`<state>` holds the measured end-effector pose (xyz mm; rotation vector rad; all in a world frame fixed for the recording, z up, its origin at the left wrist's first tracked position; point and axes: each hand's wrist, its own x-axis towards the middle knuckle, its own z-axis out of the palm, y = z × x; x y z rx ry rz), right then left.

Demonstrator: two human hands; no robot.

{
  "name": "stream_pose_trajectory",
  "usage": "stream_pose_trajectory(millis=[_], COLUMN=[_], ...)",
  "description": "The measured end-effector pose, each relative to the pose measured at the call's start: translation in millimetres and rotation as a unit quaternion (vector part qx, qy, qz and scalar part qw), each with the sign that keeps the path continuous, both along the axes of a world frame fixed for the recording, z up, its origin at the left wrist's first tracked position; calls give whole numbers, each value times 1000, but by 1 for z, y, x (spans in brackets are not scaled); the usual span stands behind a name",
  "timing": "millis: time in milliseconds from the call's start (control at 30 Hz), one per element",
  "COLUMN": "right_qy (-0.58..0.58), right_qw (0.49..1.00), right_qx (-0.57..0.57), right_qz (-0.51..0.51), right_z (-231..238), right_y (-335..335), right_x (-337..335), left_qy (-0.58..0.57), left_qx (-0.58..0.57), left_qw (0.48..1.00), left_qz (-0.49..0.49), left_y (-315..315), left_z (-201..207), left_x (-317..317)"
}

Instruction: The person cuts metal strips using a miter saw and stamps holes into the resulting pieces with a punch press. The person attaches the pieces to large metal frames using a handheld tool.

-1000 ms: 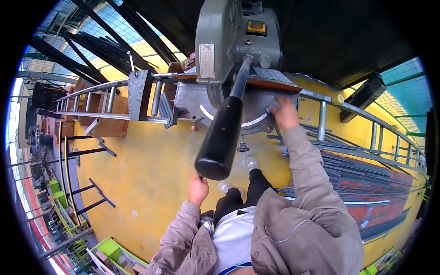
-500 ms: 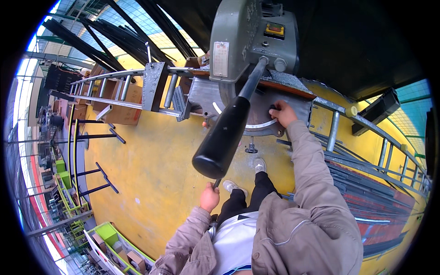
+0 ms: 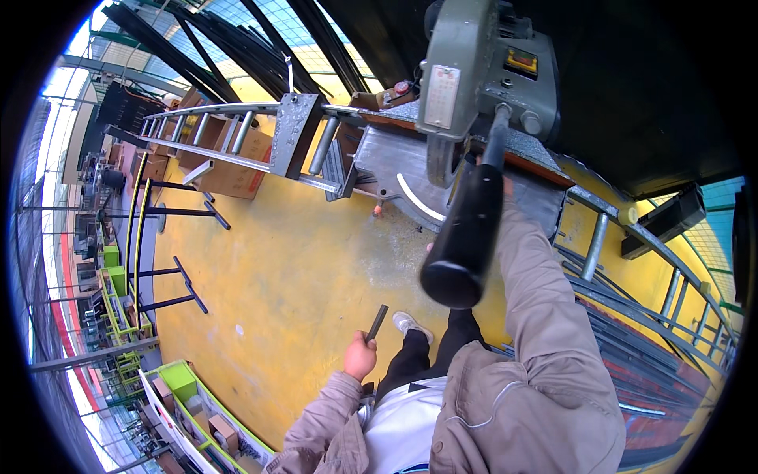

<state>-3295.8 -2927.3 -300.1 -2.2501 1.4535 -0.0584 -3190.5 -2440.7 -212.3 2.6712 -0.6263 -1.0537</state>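
My left hand (image 3: 360, 356) is closed round a short dark metal bar (image 3: 377, 322), its free end pointing up and away from me over the floor. My right hand (image 3: 508, 188) reaches to the far side of the saw's black handle (image 3: 464, 245); only a sliver of it shows, and its fingers are hidden. The handle slants toward me from a grey cut-off saw (image 3: 452, 71) with a yellow-framed switch (image 3: 521, 62). Below the blade guard lies the saw's grey metal table (image 3: 395, 162) with a white curved scale (image 3: 418, 199).
Roller conveyors stand at left (image 3: 237, 142) and right (image 3: 594, 246) of the saw. Long metal bars (image 3: 632, 340) lie at the right. A cardboard box (image 3: 245, 162) sits under the left rollers. Black T-shaped stands (image 3: 181, 211) and a green-edged bin (image 3: 181, 379) are at the left.
The view has swung, shifting the saw right in the picture. My right hand has moved from a small black knob on the saw table to behind the handle. My left hand keeps the bar.
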Motion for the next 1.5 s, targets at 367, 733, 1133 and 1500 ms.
stream_pose_trajectory(millis=[367, 733, 1133, 1500], right_qy=[196, -257, -210, 58], right_qw=[972, 694, 377, 550], right_qx=[-72, 673, 836, 686], right_qz=[110, 0, 339, 474], right_z=[32, 103, 259, 180], right_y=[-1, 327, 625, 795], right_x=[-14, 47, 338, 528], left_qy=[51, 155, 133, 63], left_qx=[-11, -305, -686, -705], left_qw=[990, 776, 476, 400], left_qz=[128, 530, 534, 583], left_y=[64, 188, 394, 505], left_z=[-18, -31, 120, 95], left_x=[-6, 37, 205, 373])
